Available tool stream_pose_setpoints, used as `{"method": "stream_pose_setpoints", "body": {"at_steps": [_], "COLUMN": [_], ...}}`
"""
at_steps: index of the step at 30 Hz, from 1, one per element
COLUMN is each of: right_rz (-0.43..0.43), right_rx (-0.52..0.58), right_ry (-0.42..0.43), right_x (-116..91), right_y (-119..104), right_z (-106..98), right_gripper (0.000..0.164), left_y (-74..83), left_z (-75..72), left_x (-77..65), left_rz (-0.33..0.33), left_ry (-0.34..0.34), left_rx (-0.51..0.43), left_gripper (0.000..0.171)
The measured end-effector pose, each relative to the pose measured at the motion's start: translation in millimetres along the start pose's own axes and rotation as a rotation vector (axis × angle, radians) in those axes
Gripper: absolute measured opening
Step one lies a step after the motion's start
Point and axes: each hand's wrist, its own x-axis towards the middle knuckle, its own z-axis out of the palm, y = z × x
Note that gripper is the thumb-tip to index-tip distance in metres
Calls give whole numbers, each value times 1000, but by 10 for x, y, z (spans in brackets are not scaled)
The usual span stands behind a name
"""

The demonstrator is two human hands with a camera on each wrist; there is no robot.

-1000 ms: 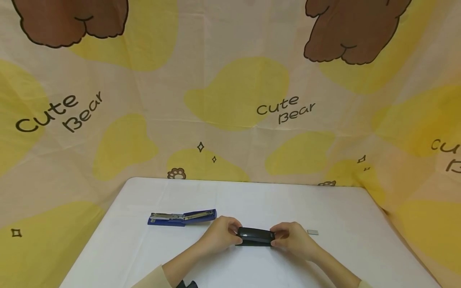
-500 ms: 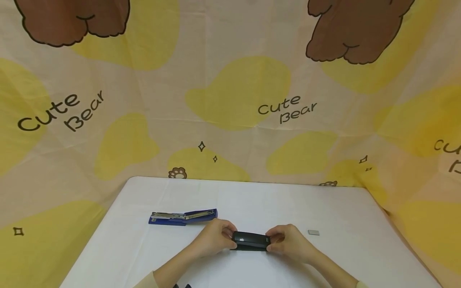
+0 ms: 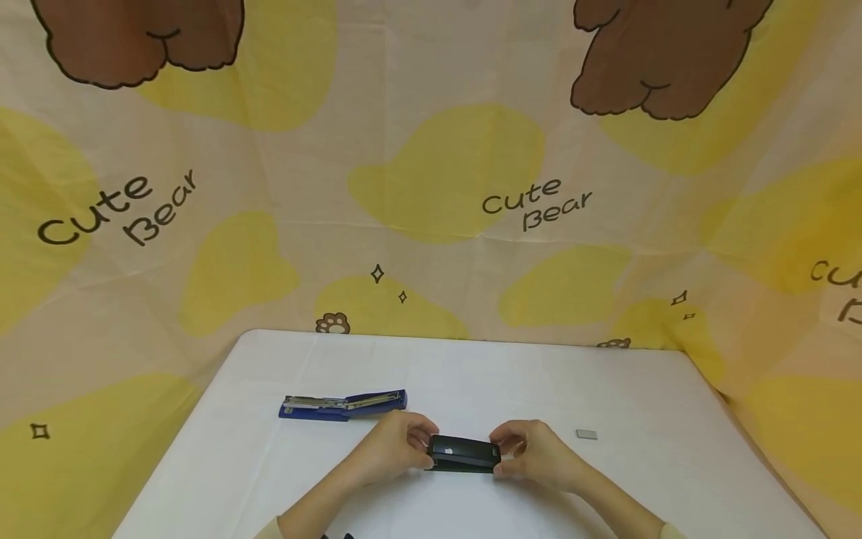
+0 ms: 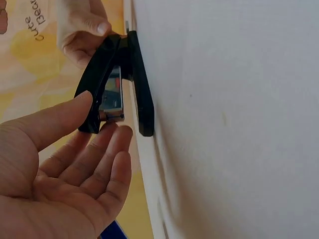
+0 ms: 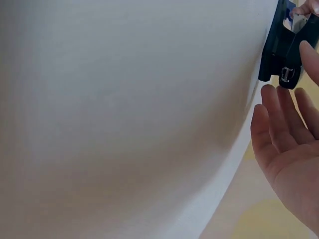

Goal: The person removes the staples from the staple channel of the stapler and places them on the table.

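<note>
Between both hands a black stapler (image 3: 465,452) stands on the white table near its middle. My left hand (image 3: 396,453) pinches its left end; in the left wrist view the thumb (image 4: 82,107) lies on the upper arm, with fingers below its tip. That arm is raised from the base at this end, and the metal magazine (image 4: 113,94) shows in the gap. At the hinge end, my right hand (image 3: 539,457) holds the stapler between thumb and fingers. A blue stapler (image 3: 343,405) lies spread apart behind the left hand, its metal rail showing.
A small grey strip (image 3: 587,434), perhaps staples, lies right of my right hand. The white table (image 3: 539,374) ends at a hanging yellow and beige cloth (image 3: 431,172) with bear prints. Something small and dark (image 3: 348,536) shows at the bottom edge.
Both hands and the black stapler have shifted slightly left and nearer to me. The blue stapler and the grey strip have stayed in place.
</note>
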Motion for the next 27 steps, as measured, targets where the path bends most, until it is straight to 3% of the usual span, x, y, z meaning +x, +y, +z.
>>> {"method": "stream_pose_setpoints", "body": {"at_steps": [4, 10, 22, 27], "right_rz": [-45, -37, -49, -55], "right_rx": [-39, -70, -13, 25], "right_ry": [-3, -13, -30, -34], "right_x": [42, 102, 220, 253], "right_y": [-19, -117, -274, -295], "right_z": [-7, 30, 185, 236], "right_gripper": [47, 46, 43, 42], "left_y": [-22, -50, -109, -95], "left_z": [-64, -95, 2, 23], "left_x": [-11, -36, 4, 37], "left_rz": [1, -55, -159, -195], "left_ry": [4, -11, 17, 38], "left_rx": [28, 55, 129, 115], "left_gripper": [45, 35, 29, 29]}}
